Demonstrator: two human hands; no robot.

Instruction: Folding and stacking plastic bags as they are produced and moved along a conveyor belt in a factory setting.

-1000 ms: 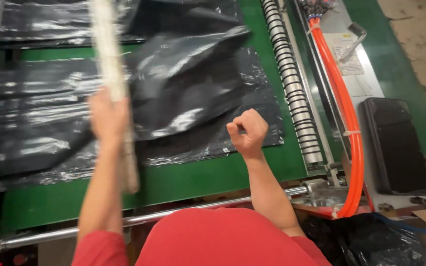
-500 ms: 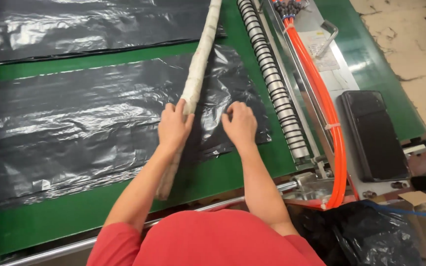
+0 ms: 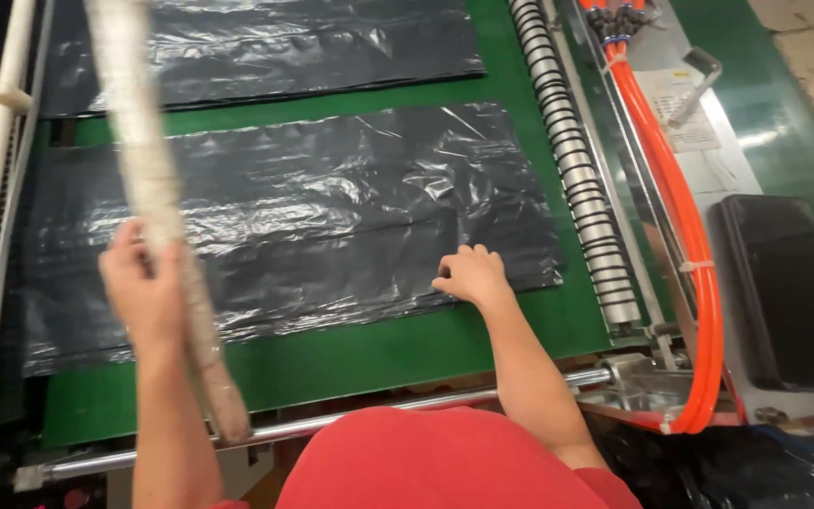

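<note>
Left hand [image 3: 148, 292] grips the pale rod [image 3: 148, 203], fingers wrapped, raised above the black sheet [image 3: 303, 217]. Right hand [image 3: 468, 275] presses the sheet's near edge, fingertips curled, holding nothing. Step judged: flattening the sheet. Next calls for a level rod across it.

Red short-sleeved shirt, apparently; bare forearms.

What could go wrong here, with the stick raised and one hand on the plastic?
The left hand holds the long pale stick lifted off the black plastic sheet; it may snag or crease the film. Only the right hand's fingertips pin the sheet's near edge, so it could slide on the green belt.
</note>
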